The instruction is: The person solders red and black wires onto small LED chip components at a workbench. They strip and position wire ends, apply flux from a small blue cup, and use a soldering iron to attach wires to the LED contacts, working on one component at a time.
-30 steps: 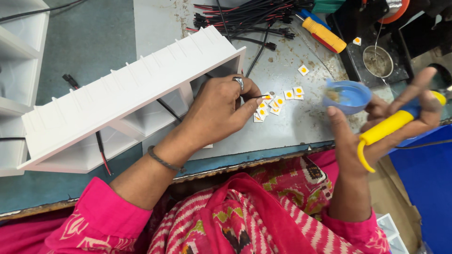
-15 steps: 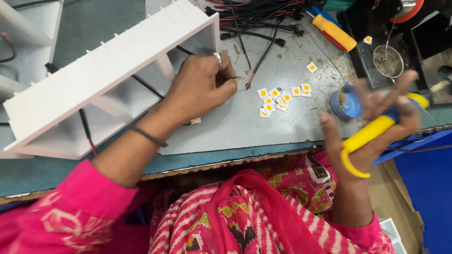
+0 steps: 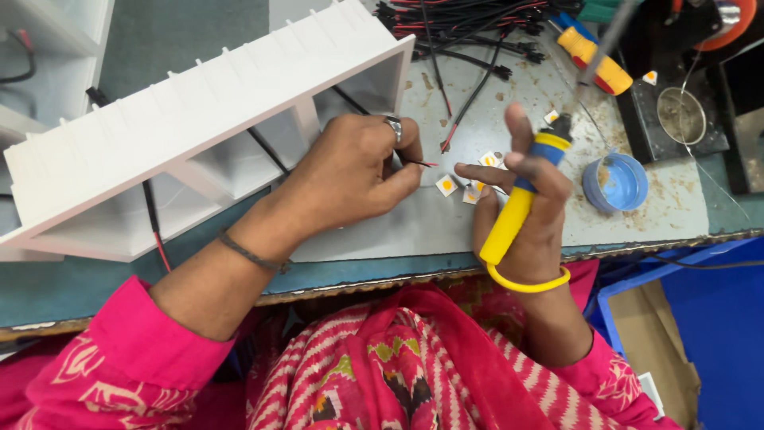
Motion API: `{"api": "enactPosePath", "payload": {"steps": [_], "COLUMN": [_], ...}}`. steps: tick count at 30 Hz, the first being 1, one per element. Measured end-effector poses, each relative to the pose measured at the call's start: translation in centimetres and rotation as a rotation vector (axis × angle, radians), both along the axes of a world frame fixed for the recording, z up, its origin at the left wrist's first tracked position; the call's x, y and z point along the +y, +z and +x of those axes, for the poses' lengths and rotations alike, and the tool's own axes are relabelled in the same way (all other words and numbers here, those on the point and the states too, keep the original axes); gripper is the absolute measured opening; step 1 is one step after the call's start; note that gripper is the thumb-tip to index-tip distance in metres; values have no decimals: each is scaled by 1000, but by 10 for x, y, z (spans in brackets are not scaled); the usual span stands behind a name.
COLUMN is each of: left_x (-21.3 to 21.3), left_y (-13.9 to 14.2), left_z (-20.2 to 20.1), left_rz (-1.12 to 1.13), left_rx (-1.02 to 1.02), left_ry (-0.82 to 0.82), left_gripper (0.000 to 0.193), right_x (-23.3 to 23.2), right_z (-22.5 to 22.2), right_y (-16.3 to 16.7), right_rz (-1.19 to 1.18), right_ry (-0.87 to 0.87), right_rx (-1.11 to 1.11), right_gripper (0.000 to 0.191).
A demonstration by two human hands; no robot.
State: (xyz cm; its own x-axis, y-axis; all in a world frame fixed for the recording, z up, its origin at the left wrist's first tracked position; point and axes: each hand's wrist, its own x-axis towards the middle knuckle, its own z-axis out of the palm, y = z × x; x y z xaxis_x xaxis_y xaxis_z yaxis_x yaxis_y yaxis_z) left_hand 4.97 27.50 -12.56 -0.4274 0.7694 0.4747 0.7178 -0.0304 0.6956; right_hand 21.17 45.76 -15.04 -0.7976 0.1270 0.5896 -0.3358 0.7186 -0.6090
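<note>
My left hand [image 3: 350, 171] rests on the grey worktop beside a long white finned housing [image 3: 199, 111] and pinches a thin red and black wire [image 3: 418, 162] coming out of it. My right hand [image 3: 521, 207] holds a soldering iron with a yellow handle [image 3: 509, 223] and yellow cord, tip pointing away from me. Its index finger reaches toward small white squares with yellow centres [image 3: 446, 185] that lie between both hands.
A blue cap [image 3: 625, 181] with residue sits right of my right hand. A round metal tin [image 3: 683, 115] stands on a dark block behind it. A bundle of black and red wires [image 3: 461, 20] and a yellow-handled tool [image 3: 593, 56] lie at the back.
My right hand with the soldering iron has come left, toward the small squares and my left hand. My left hand now pinches the wire end next to the squares.
</note>
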Motion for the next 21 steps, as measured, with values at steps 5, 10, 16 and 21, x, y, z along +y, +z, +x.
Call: {"api": "enactPosePath", "payload": {"steps": [5,10,16,21], "left_x": [-5,-9,-8,-8], "left_y": [3,3,2,3], "left_z": [3,3,5,10], "left_rz": [37,10,-101,-163], "left_rx": [33,126,124,139], "left_ry": [-75,-121,-130,-111], "left_gripper": [12,11,12,13], "right_x": [-5,-10,-13,-14], "right_z": [1,-2,-2,3], "right_y": [4,4,-1,1], "right_rz": [73,60,-109,-67], "right_ry": [-25,-47,51,41], "right_rx": [13,-42,-59,-70], "right_gripper": [69,73,70,69]}}
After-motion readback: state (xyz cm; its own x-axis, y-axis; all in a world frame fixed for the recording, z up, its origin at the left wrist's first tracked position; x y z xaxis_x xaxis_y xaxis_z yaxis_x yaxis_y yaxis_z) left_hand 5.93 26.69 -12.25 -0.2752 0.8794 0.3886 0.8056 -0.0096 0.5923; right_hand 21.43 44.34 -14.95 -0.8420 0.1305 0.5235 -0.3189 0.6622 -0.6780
